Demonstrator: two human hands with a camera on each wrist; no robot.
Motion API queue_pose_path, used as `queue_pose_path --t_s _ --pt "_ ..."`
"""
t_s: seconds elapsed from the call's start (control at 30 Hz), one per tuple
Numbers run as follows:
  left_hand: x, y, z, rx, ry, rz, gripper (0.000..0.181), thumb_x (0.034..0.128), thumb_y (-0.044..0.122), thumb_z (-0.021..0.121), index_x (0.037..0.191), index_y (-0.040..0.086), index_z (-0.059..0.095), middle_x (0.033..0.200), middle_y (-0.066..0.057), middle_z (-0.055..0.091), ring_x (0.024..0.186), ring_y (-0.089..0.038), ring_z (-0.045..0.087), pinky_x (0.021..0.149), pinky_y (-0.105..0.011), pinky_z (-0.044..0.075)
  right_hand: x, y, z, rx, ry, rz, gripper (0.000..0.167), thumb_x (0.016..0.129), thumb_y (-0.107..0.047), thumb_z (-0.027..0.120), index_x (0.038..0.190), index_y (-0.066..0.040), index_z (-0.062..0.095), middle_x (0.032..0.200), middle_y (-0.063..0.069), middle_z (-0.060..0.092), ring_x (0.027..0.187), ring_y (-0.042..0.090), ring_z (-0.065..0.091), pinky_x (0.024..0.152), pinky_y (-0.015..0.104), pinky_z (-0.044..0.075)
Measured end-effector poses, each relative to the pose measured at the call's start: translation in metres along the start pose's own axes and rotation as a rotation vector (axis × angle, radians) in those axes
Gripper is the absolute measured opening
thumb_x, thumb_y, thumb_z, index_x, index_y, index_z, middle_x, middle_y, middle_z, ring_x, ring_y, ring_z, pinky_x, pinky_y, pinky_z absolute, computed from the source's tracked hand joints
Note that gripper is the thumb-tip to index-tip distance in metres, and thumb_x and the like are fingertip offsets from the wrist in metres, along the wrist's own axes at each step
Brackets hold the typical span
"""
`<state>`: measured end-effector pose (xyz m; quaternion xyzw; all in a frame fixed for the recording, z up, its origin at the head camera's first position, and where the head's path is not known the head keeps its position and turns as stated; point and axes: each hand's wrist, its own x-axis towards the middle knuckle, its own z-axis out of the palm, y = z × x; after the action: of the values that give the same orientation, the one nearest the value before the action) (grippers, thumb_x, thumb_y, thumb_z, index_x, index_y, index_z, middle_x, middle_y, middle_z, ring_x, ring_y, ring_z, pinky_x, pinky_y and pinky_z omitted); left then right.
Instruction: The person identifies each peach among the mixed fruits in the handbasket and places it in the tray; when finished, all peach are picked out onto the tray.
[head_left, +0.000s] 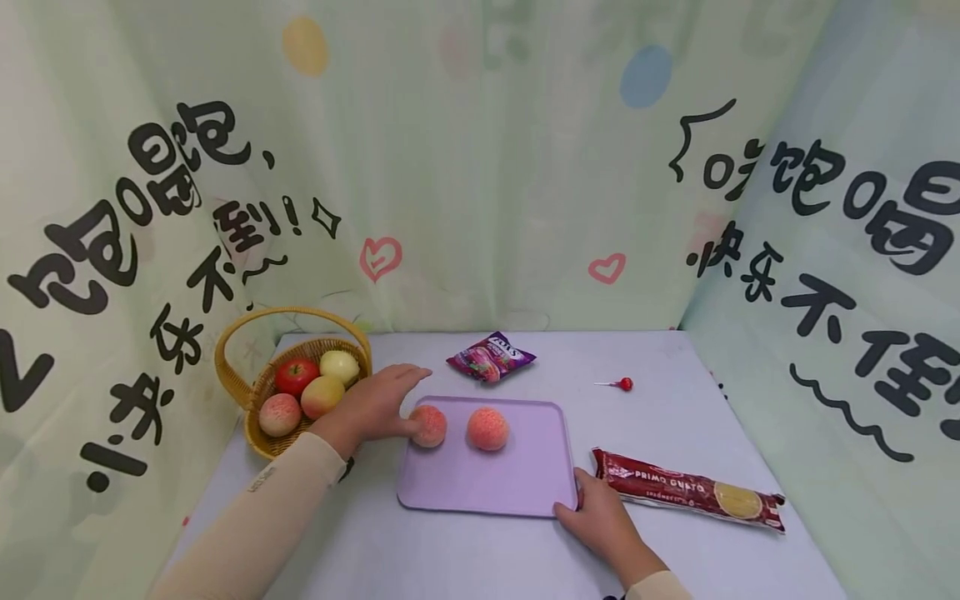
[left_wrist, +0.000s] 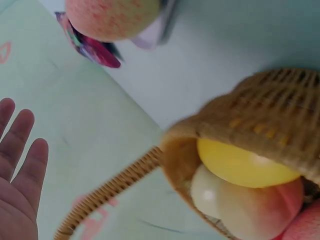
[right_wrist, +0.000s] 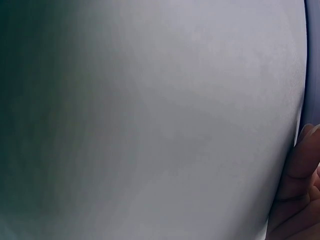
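Observation:
My left hand [head_left: 375,406] reaches over from the basket side, its fingers straight and spread, the thumb beside a peach [head_left: 430,427] at the left of the purple tray [head_left: 487,487]. Whether the thumb touches that peach I cannot tell in the head view. In the left wrist view the fingers of the left hand [left_wrist: 17,170] hold nothing. A second peach [head_left: 488,429] sits near the tray's middle. At the tray's lower right corner my right hand [head_left: 600,517] grips the edge. Its curled fingers [right_wrist: 300,165] appear at the tray's side in the right wrist view.
A wicker basket [head_left: 250,398] with several fruits, among them a red apple [head_left: 297,377], stands on the left. Behind the tray lies a purple snack bag [head_left: 491,357]. A red lollipop [head_left: 625,384] and a red spaghetti packet [head_left: 690,490] lie to the right. Curtains surround the white table.

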<state>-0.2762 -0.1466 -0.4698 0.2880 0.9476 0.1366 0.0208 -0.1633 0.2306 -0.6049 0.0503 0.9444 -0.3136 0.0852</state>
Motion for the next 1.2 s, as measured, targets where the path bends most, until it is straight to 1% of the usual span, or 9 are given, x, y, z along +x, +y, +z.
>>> queue_pose_path --t_s 0.17,0.3,0.47,0.53,0.7,0.87,1.0,1.07,1.2 --pt "-0.003 -0.014 -0.003 -0.052 0.063 -0.023 0.081 0.0808 0.044 0.084 0.15 0.015 0.052 0.15 -0.007 0.055 0.14 -0.027 0.051 0.113 -0.047 0.046 0.001 -0.001 -0.005 -0.012 0.016 0.002 0.083 0.081 -0.039 0.085 0.143 0.007 0.053 0.091 0.002 0.068 0.083 0.015 0.058 0.089 0.046 0.059" --pt "-0.014 -0.029 -0.003 -0.098 0.092 -0.078 0.079 0.0799 0.043 0.084 0.148 0.015 0.055 0.149 -0.006 0.057 0.139 -0.027 0.052 0.111 -0.049 0.048 0.001 -0.001 -0.002 -0.005 0.01 0.002 0.082 0.081 -0.037 0.085 0.143 0.006 0.053 0.092 0.003 0.069 0.084 0.015 0.058 0.09 0.046 0.059" --pt "-0.025 -0.048 -0.005 -0.103 0.11 -0.128 0.075 0.0805 0.043 0.084 0.145 0.015 0.058 0.147 -0.007 0.058 0.138 -0.029 0.053 0.109 -0.051 0.049 0.001 -0.002 0.001 -0.008 0.018 0.003 0.081 0.081 -0.038 0.085 0.142 0.006 0.054 0.106 0.008 0.073 0.089 0.015 0.061 0.097 0.051 0.057" --pt "-0.028 -0.054 -0.007 -0.108 0.123 -0.142 0.073 0.0808 0.041 0.084 0.143 0.013 0.059 0.146 -0.009 0.059 0.136 -0.031 0.053 0.109 -0.053 0.049 0.001 -0.002 0.0 -0.008 0.022 0.008 0.081 0.08 -0.038 0.086 0.142 0.005 0.055 0.108 0.009 0.073 0.09 0.016 0.061 0.097 0.051 0.056" --pt "-0.036 -0.072 -0.007 -0.121 0.147 -0.178 0.069 0.0825 0.037 0.082 0.141 0.008 0.06 0.143 -0.013 0.06 0.133 -0.034 0.054 0.109 -0.054 0.047 0.002 -0.002 -0.002 -0.015 0.024 0.0 0.081 0.08 -0.037 0.086 0.141 0.006 0.055 0.102 0.007 0.073 0.088 0.015 0.061 0.097 0.051 0.056" --pt "-0.041 -0.085 -0.007 -0.155 0.157 -0.184 0.077 0.0838 0.038 0.081 0.146 0.001 0.054 0.145 -0.019 0.057 0.136 -0.04 0.05 0.112 -0.058 0.043 0.003 0.0 -0.002 -0.017 0.026 -0.015 0.081 0.08 -0.038 0.086 0.141 0.007 0.055 0.097 0.005 0.072 0.086 0.015 0.06 0.094 0.05 0.057" --pt "-0.041 -0.096 -0.008 -0.172 0.134 -0.232 0.085 0.0846 0.042 0.08 0.15 -0.001 0.047 0.149 -0.023 0.052 0.138 -0.045 0.046 0.113 -0.061 0.04 0.003 0.001 0.0 -0.008 0.021 -0.019 0.083 0.08 -0.039 0.086 0.141 0.008 0.054 0.1 0.007 0.072 0.087 0.016 0.06 0.095 0.051 0.057" --pt "-0.04 -0.101 -0.008 -0.171 0.123 -0.254 0.085 0.0851 0.042 0.08 0.149 -0.002 0.046 0.149 -0.025 0.051 0.138 -0.045 0.045 0.113 -0.062 0.04 0.003 0.001 0.0 -0.005 0.025 -0.015 0.082 0.08 -0.038 0.086 0.141 0.008 0.054 0.107 0.009 0.073 0.09 0.016 0.061 0.097 0.053 0.055" --pt "-0.039 -0.113 -0.006 -0.159 0.128 -0.277 0.087 0.0849 0.043 0.079 0.149 -0.005 0.045 0.147 -0.028 0.052 0.136 -0.048 0.045 0.113 -0.063 0.039 0.002 0.001 0.0 0.003 0.027 -0.007 0.081 0.08 -0.037 0.086 0.141 0.007 0.055 0.112 0.011 0.073 0.092 0.016 0.062 0.099 0.054 0.055"
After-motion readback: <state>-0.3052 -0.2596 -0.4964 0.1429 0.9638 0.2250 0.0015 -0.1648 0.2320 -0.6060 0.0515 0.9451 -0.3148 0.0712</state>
